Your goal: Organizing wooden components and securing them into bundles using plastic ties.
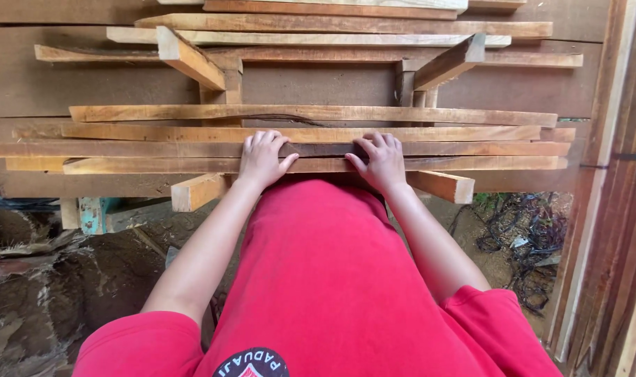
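I look down over my red shirt at a rack of long wooden planks. My left hand [262, 159] and my right hand [379, 162] both rest on the nearest planks [157, 149], fingers curled over their top edges and thumbs underneath. The hands sit about a shoulder's width apart, near the middle of the plank stack. A darker plank [325, 149] lies between my two hands. The planks rest on two wooden support arms [199, 190] that stick out toward me.
Higher shelves of planks [318, 114] rest on further support arms [189, 57] above. Upright boards [611, 209] lean at the right. Tangled dark wire and debris [527, 237] lie on the dirt floor at lower right; rough wood scraps [32, 279] lie at lower left.
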